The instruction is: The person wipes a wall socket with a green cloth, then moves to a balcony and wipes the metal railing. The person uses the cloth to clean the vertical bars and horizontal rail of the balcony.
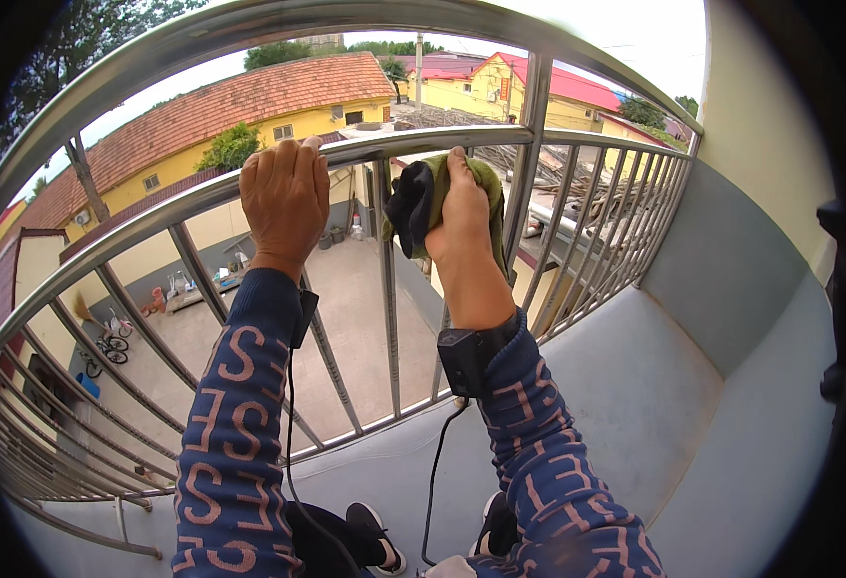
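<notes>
My left hand [284, 195] is wrapped over the middle rail [365, 146] of a metal balcony railing. In my right hand [460, 209] is a bunched green and black cloth [419, 199], just below that same rail and close to a vertical baluster [389, 311]. My thumb lies on top of the cloth, and the fingers behind it are hidden. Above both hands curves the thicker top rail [394, 25], joined to the middle rail by an upright post [536, 94] to the right of the cloth.
Cables run from the dark wrist devices [465, 361] on my sleeves. Balcony floor [610, 404] meets a grey and cream wall [726, 260] on the right. Beyond the balusters lies a lower courtyard [249, 361] with bicycles [108, 347], and piled branches [567, 188] rest on a nearby roof.
</notes>
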{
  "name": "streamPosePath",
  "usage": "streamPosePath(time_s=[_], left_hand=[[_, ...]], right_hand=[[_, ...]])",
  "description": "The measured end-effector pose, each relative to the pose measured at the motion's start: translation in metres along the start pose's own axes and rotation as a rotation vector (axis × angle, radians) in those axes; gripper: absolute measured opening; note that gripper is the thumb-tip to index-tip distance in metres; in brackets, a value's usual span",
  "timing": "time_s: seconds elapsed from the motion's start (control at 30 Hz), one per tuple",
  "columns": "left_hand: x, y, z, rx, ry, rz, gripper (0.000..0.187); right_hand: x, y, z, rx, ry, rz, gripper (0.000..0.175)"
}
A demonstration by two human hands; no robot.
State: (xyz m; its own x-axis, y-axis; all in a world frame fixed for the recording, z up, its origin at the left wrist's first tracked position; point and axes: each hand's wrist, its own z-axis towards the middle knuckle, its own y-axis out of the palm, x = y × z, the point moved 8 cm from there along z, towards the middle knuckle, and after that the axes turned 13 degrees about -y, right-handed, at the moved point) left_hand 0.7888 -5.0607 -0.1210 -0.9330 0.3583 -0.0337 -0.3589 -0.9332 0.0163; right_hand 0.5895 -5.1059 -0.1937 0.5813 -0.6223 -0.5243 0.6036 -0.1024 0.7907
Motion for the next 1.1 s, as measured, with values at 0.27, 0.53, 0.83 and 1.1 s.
streamPosePath(time_s=[0.27, 0.53, 0.83, 1.1], left_hand=[[0.001, -0.001, 0.001, 0.009, 0.010, -0.007, 0.020], [-0.001, 0.000, -0.001, -0.025, -0.006, -0.028, 0.023], [0.002, -0.002, 0.001, -0.014, 0.003, -0.033, 0.020], [0.004, -0.005, 0.000, -0.011, 0.008, -0.042, 0.022]], right_hand=[[0.026, 0.022, 0.047, 0.208, -0.006, -0.198, 0.028], [-0.011, 0.040, -0.022, -0.439, -0.824, -0.803, 0.035], [-0.117, 0.024, -0.002, -0.574, -1.196, -1.038, 0.033], [-0.188, 0.063, 0.150, -0.613, -1.482, -1.659, 0.060]])
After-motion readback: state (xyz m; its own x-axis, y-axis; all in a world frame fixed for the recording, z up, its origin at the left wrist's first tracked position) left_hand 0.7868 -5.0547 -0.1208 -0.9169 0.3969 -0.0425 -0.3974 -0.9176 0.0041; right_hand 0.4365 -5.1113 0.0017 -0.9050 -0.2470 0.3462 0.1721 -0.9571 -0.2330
